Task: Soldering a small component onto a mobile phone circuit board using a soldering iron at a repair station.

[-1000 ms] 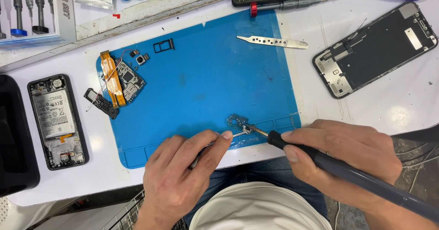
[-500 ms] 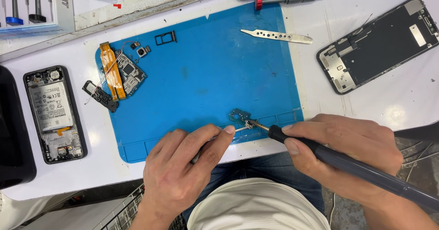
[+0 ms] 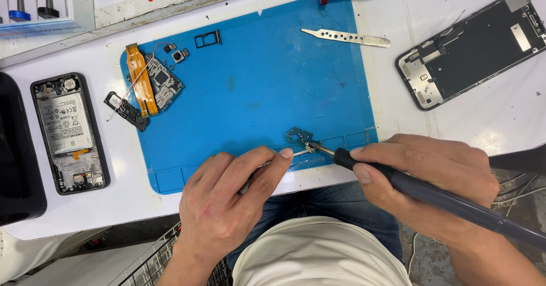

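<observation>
- Right hand (image 3: 432, 178) gripped the soldering iron (image 3: 455, 203) like a pen, tip on the small board (image 3: 298, 138).
- Left hand (image 3: 233, 206): fingers pinched tweezers (image 3: 284, 158), pinning the board.
- Board sat at the mat's (image 3: 256, 75) near edge, just in front of me.
- Step, as I read it: soldering a joint on that board.
- Next move calls for a steady tip, light tweezer pressure, no sliding.
- Open phone (image 3: 67, 132) left on the counter (image 3: 472, 121), screen frame (image 3: 472, 47) right.

Two opened phones (image 3: 69, 132) (image 3: 469, 47), one blue mat (image 3: 256, 75), one soldering iron (image 3: 432, 198), two hands (image 3: 227, 206) (image 3: 432, 178)
</observation>
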